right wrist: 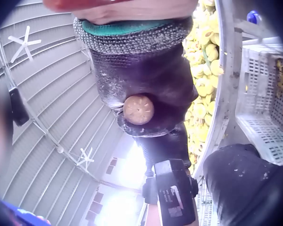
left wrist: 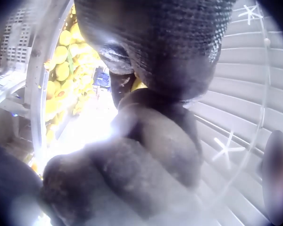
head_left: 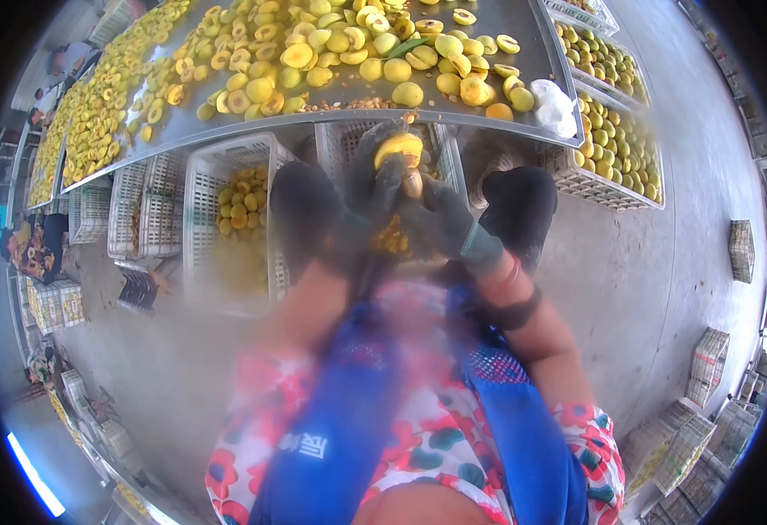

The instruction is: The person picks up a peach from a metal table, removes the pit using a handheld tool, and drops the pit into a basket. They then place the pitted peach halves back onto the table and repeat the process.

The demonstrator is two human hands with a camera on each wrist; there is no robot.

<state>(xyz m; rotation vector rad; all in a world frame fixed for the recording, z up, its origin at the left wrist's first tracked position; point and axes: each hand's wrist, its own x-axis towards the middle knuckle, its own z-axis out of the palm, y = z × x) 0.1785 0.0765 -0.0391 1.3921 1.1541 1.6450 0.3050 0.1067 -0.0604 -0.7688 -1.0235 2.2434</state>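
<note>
Both hands wear dark knit gloves and meet over the crate between the knees. My left hand (head_left: pixel 361 197) grips a yellow stone fruit (head_left: pixel 398 149), with fingers wrapped round its far side. My right hand (head_left: pixel 449 219) holds a tool by its wooden handle (head_left: pixel 411 184), close against the fruit. In the right wrist view the handle's round end (right wrist: pixel 138 109) pokes out of the fist; the tool's working end is hidden. Only a sliver of yellow fruit (left wrist: pixel 138 85) shows between the gloves in the left wrist view.
A metal table (head_left: pixel 523 127) ahead bears many whole and halved yellow fruits (head_left: pixel 339 39), plus a white plastic bag (head_left: pixel 554 108). Crates of fruit stand left (head_left: pixel 192 214) and right (head_left: pixel 654 197). Below the hands, a crate (head_left: pixel 331 140) sits between the knees. Other people work far left.
</note>
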